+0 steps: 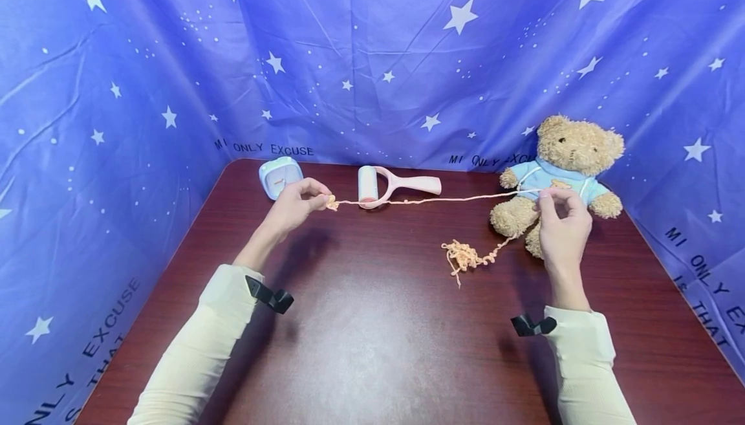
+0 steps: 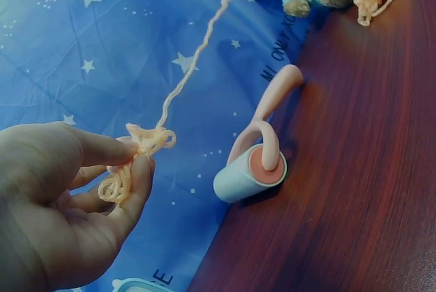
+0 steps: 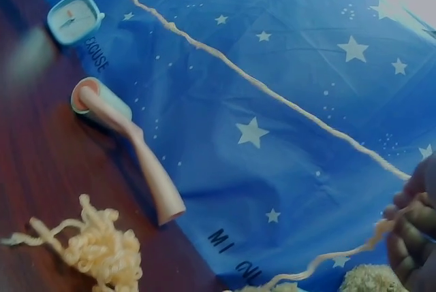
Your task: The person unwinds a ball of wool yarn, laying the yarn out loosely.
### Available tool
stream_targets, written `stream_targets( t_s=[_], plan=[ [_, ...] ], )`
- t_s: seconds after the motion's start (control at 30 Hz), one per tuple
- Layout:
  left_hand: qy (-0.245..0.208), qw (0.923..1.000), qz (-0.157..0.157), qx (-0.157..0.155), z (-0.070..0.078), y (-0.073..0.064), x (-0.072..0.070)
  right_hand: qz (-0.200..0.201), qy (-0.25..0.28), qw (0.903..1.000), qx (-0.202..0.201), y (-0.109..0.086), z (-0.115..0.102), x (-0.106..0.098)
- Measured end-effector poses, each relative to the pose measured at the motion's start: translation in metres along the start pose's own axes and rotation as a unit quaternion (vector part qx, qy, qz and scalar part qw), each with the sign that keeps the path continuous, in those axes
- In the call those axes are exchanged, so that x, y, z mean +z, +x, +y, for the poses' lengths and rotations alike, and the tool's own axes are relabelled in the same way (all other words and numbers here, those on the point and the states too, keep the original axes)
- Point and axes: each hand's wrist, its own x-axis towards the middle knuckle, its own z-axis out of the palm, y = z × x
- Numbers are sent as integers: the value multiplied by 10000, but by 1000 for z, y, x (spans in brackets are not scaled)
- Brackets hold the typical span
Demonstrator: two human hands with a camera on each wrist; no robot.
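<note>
A strand of peach yarn (image 1: pixel 442 200) stretches nearly straight between the two hands above the table. At its left end, my left hand (image 1: pixel 299 204) pinches a small looped bunch of yarn (image 2: pixel 139 148) between thumb and fingers. My right hand (image 1: pixel 563 221) pinches the strand's other end in front of the teddy bear. From the right hand more yarn hangs down to a tangled yarn pile (image 1: pixel 464 255) on the table. In the right wrist view the right hand (image 3: pixel 414 234) is dark and partly cut off at the edge.
A pink-handled lint roller (image 1: pixel 416 184) lies at the table's back, behind the strand. A light blue clock (image 1: pixel 280 176) stands behind the left hand. The teddy bear (image 1: pixel 573 147) in a blue shirt sits at the back right. A starry blue curtain (image 1: pixel 361 56) surrounds the table (image 1: pixel 372 347).
</note>
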Motion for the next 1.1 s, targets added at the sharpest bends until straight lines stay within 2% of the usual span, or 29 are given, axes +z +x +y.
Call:
stream_targets(
  t_s=[0.1,0.17,0.23,0.33,0.47,0.7,0.8,0.87,1.0,1.1],
  plan=[
    [14,10000,-13,-28,-1,0,0,-566,-1070,9926,16,-4,5,-2],
    [3,10000,-18,-36,-1,0,0,-1078,-1703,9795,19,-6,9,-3],
    [-33,10000,-21,-25,-1,0,0,-1631,-2231,9610,-108,-7,13,-5],
    [-93,10000,-29,11,-2,1,0,-2390,-2834,9281,-346,-10,20,-6],
    [-140,9999,-40,38,-2,1,1,-3067,-3117,8974,-590,-16,31,-5],
    [-45,10000,-69,50,-1,0,1,-3778,-3409,8583,-661,-28,45,-1],
    [-14,9999,-93,61,0,0,2,-3901,-3442,8509,-730,-31,48,0],
    [-11,9999,-98,61,-1,0,2,-3949,-3416,8495,-760,-33,49,2],
    [0,9999,-113,89,-1,0,3,-3997,-3309,8510,-809,-34,49,4],
    [-13,9999,-129,87,-1,1,3,-3942,-3247,8556,-845,-32,45,6]
  ],
)
